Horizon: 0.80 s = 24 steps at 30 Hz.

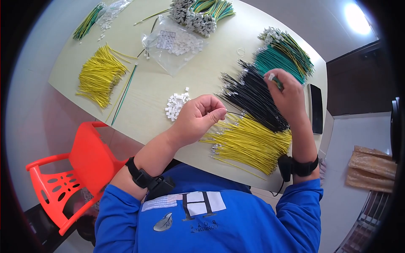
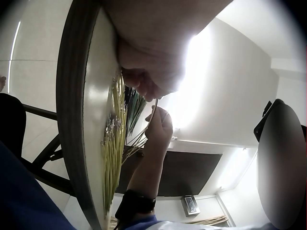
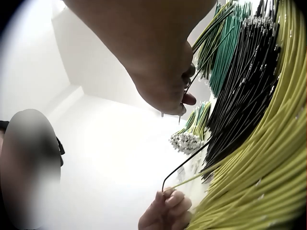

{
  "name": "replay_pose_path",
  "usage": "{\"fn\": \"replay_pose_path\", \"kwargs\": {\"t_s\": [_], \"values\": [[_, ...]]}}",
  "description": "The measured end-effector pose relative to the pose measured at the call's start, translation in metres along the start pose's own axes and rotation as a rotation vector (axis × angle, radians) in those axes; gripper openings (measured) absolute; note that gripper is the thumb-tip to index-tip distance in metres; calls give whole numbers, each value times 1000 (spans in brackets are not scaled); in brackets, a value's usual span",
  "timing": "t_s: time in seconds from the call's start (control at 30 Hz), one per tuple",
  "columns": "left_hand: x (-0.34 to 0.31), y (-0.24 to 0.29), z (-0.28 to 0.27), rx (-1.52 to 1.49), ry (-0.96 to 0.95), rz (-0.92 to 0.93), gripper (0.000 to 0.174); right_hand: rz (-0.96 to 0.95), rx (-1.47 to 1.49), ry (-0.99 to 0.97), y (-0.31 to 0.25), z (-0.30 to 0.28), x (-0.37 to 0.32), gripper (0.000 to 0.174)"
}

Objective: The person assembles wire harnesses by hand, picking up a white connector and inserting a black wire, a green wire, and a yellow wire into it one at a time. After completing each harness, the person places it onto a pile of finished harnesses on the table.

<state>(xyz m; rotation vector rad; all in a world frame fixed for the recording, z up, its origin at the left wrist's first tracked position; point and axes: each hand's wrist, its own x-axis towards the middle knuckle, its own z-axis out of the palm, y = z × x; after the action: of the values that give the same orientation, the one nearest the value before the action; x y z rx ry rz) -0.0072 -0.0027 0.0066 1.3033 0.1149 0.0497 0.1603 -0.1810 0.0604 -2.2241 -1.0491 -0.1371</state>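
In the head view the left hand (image 1: pixel 197 118) pinches the ends of a black wire and a yellow wire, seen best in the right wrist view beside the left hand (image 3: pixel 168 211). Right of it, the right hand (image 1: pixel 287 92) holds a small white connector (image 1: pixel 271 77) with green wire at its fingertips, above the black wires (image 1: pixel 257 99). Green and dark wires pass by the fingers of the right hand (image 3: pixel 165 76) in the right wrist view. Yellow wires (image 1: pixel 253 143) lie below both hands. Loose white connectors (image 1: pixel 175 105) lie beside the left hand, whose palm side is partly hidden.
Green wires (image 1: pixel 274 63) and a phone (image 1: pixel 315 109) lie at the right. A plastic bag of connectors (image 1: pixel 173 44) and a connector-ended bundle (image 1: pixel 202 19) are farther back. Another yellow bundle (image 1: pixel 99 76) lies left, near a red chair (image 1: pixel 90 156).
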Motion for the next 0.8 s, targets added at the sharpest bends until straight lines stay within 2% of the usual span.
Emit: {"fn": "replay_pose_path", "kwargs": {"t_s": [0.03,0.2,0.3,0.43,0.6,0.8], "values": [[0,0,0,-2,0,-1,11,-70,44,-32,-8,0,-4,9],[0,0,0,-8,-3,4,11,-121,150,-93,-39,4,-23,8],[-1,0,0,-7,0,6,12,-73,157,-204,-51,4,-29,9],[-1,0,0,-10,-10,14,12,17,223,-259,-58,10,-35,8],[-1,-1,0,-10,-14,22,12,41,246,-268,-58,17,-40,6],[-2,0,0,-22,-20,11,11,-9,238,-169,-54,23,-42,6]]}}
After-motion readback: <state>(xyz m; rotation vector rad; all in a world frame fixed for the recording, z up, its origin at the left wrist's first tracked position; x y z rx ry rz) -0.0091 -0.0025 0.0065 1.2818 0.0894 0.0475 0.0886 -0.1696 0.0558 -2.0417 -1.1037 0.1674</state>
